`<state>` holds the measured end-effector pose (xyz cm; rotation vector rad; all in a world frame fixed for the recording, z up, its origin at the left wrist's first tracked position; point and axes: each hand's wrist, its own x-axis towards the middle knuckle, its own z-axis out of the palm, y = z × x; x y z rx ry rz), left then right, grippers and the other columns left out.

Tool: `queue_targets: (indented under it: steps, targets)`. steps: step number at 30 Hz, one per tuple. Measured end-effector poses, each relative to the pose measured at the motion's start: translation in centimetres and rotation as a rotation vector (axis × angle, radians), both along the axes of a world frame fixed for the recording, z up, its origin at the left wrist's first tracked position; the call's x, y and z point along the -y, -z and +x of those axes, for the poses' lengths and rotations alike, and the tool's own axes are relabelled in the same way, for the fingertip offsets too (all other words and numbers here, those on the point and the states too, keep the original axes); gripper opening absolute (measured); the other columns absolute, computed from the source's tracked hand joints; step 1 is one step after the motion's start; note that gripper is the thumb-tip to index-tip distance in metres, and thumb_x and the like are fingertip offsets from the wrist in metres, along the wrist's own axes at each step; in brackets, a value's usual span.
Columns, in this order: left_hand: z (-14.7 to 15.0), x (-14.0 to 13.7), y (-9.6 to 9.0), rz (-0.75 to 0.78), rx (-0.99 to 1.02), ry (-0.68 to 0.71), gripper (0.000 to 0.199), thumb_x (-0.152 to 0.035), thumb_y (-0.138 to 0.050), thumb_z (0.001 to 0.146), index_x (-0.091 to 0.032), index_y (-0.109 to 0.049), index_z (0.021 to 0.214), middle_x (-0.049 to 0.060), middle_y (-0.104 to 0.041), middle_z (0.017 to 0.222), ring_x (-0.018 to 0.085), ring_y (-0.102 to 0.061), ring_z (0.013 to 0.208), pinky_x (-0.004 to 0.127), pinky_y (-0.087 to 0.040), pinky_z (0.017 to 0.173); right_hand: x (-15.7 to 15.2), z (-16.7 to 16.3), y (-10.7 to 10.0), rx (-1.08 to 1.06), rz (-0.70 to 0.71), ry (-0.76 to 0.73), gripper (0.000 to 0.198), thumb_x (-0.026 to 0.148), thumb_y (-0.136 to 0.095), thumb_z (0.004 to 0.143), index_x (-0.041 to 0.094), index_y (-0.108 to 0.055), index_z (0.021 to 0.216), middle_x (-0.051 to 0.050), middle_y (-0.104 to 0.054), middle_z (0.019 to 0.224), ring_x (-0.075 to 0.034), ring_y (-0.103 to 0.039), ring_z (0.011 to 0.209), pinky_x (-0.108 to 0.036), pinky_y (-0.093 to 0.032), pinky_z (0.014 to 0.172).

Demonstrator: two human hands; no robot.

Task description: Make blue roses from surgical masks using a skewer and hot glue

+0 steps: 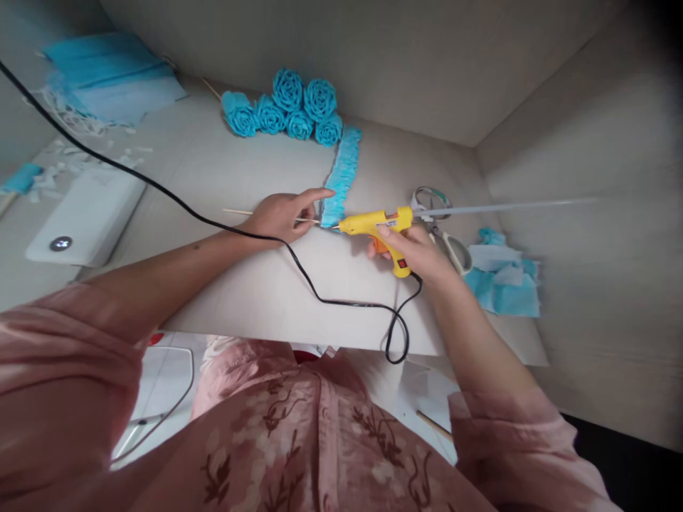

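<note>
My right hand (408, 249) is wrapped round the handle of a yellow hot glue gun (368, 224), its fingers by the orange trigger. A long glue stick (496, 208) juts from the back of the gun. The nozzle touches or nearly touches the near end of a ruffled blue strip (344, 171), which lies on the table. My left hand (285, 217) is closed on a thin wooden stick (237, 211), whose tip reaches the strip's near end. The left index finger stretches out to the strip's edge.
Several blue rolled flowers (288, 107) sit at the back. Flat blue masks (109, 78) and a white power bank (85, 213) are at left. Scissors (453, 249), a tape roll (431, 201) and blue scraps (504, 284) lie at right. The gun's black cord (176, 199) crosses my left forearm.
</note>
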<state>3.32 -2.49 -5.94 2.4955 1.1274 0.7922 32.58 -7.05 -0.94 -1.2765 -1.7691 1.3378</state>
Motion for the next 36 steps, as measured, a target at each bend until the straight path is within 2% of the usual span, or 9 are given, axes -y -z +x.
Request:
queue_targets:
  steps: [2, 7, 15, 20, 24, 28, 32, 36]
  targets:
    - [0.0, 0.1, -0.1, -0.001, -0.008, -0.003, 0.071, -0.012, -0.056, 0.081, -0.021, -0.052, 0.152, -0.001, -0.077, 0.093, 0.013, -0.069, 0.078, 0.021, -0.053, 0.078, 0.0, -0.1, 0.1, -0.019, -0.002, 0.024, 0.064, 0.081, -0.069, 0.08, 0.018, -0.075, 0.081, -0.006, -0.073, 0.07, -0.015, -0.059, 0.061, -0.028, -0.046, 0.056]
    - [0.1, 0.1, -0.3, -0.011, -0.02, -0.009, 0.071, -0.012, -0.057, 0.081, -0.021, -0.052, 0.151, 0.0, -0.077, 0.093, 0.013, -0.069, 0.076, 0.022, -0.052, 0.076, 0.3, -0.4, -0.3, -0.019, -0.036, -0.03, 0.064, 0.082, -0.071, 0.077, 0.018, -0.075, 0.082, -0.006, -0.073, 0.07, -0.016, -0.061, 0.062, -0.028, -0.047, 0.057]
    - [0.1, 0.2, -0.3, -0.014, 0.009, -0.014, 0.067, -0.013, -0.057, 0.083, -0.022, -0.054, 0.15, 0.0, -0.077, 0.092, 0.013, -0.07, 0.079, 0.022, -0.053, 0.08, 0.2, -0.7, -0.3, 0.019, -0.013, 0.043, 0.061, 0.082, -0.064, 0.081, 0.022, -0.072, 0.076, -0.007, -0.074, 0.074, -0.016, -0.053, 0.058, -0.031, -0.042, 0.055]
    - [0.0, 0.1, -0.3, -0.049, 0.01, -0.014, 0.067, -0.016, -0.056, 0.084, -0.021, -0.054, 0.15, 0.0, -0.076, 0.093, 0.013, -0.07, 0.079, 0.023, -0.053, 0.08, 0.3, 0.6, -1.3, 0.026, 0.001, -0.015, 0.06, 0.081, -0.067, 0.081, 0.022, -0.073, 0.076, -0.006, -0.074, 0.073, -0.017, -0.056, 0.061, -0.031, -0.043, 0.056]
    - [0.0, 0.0, -0.3, -0.089, 0.004, -0.017, 0.068, -0.018, -0.057, 0.083, -0.021, -0.054, 0.151, 0.0, -0.076, 0.093, 0.015, -0.069, 0.079, 0.025, -0.054, 0.08, 0.1, 0.9, -1.0, 0.04, -0.003, -0.038, 0.057, 0.078, -0.068, 0.083, 0.022, -0.074, 0.075, -0.005, -0.074, 0.072, -0.016, -0.059, 0.062, -0.029, -0.044, 0.056]
    - [0.1, 0.1, -0.3, -0.057, 0.001, -0.016, 0.069, -0.015, -0.057, 0.082, -0.021, -0.055, 0.15, 0.0, -0.075, 0.091, 0.015, -0.069, 0.08, 0.025, -0.053, 0.081, -0.2, 1.1, -0.4, 0.056, 0.016, 0.001, 0.058, 0.079, -0.066, 0.084, 0.021, -0.074, 0.077, -0.007, -0.073, 0.072, -0.016, -0.057, 0.059, -0.03, -0.042, 0.054]
    - [0.1, 0.3, -0.4, -0.017, 0.005, -0.01, 0.07, -0.012, -0.055, 0.08, -0.022, -0.055, 0.149, -0.001, -0.076, 0.09, 0.014, -0.069, 0.078, 0.023, -0.052, 0.079, -0.3, 1.6, -0.8, 0.022, -0.022, 0.035, 0.056, 0.078, -0.069, 0.082, 0.023, -0.074, 0.082, -0.007, -0.072, 0.071, -0.019, -0.062, 0.065, -0.03, -0.045, 0.056]
    - [0.0, 0.2, -0.3, -0.04, 0.023, 0.006, 0.07, -0.012, -0.055, 0.08, -0.021, -0.054, 0.15, 0.0, -0.075, 0.092, 0.013, -0.069, 0.079, 0.023, -0.053, 0.08, -0.3, 1.7, -1.1, 0.028, -0.033, -0.002, 0.055, 0.079, -0.07, 0.081, 0.024, -0.074, 0.084, -0.006, -0.073, 0.072, -0.019, -0.062, 0.065, -0.03, -0.045, 0.057]
